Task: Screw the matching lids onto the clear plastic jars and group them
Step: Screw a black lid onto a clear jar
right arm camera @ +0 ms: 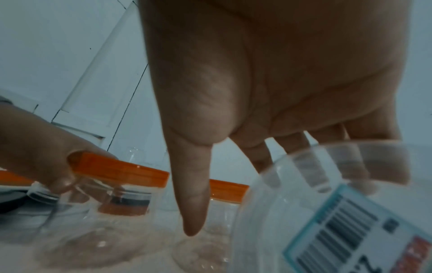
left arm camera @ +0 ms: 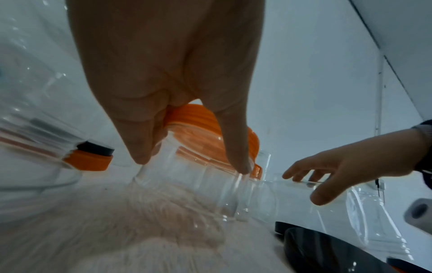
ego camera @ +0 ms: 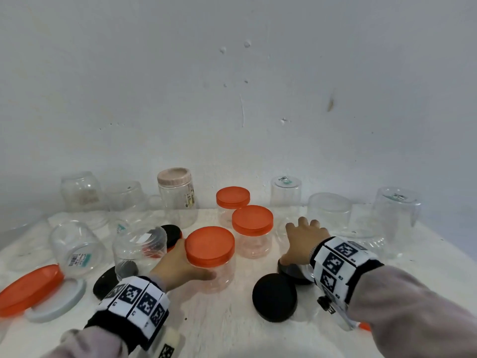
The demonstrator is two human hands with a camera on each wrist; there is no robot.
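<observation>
My left hand (ego camera: 180, 264) grips a clear jar with an orange lid (ego camera: 210, 245) standing at the table's middle, thumb in front and fingers behind. In the left wrist view the thumb and fingers (left arm camera: 140, 144) straddle that jar (left arm camera: 198, 184). Two more orange-lidded jars (ego camera: 252, 220) (ego camera: 233, 197) stand just behind it. My right hand (ego camera: 303, 240) hovers to the right, fingers spread and holding nothing. In the right wrist view its fingers (right arm camera: 194, 194) show behind a clear, lidless jar with a barcode label (right arm camera: 327, 212).
Two black lids (ego camera: 275, 297) (ego camera: 291, 271) lie near my right wrist. A big orange lid (ego camera: 28, 290) rests on a white lid (ego camera: 59, 303) at the left. Several lidless clear jars (ego camera: 74, 249) (ego camera: 330, 210) and a pink-lidded jar (ego camera: 176, 195) stand along the wall.
</observation>
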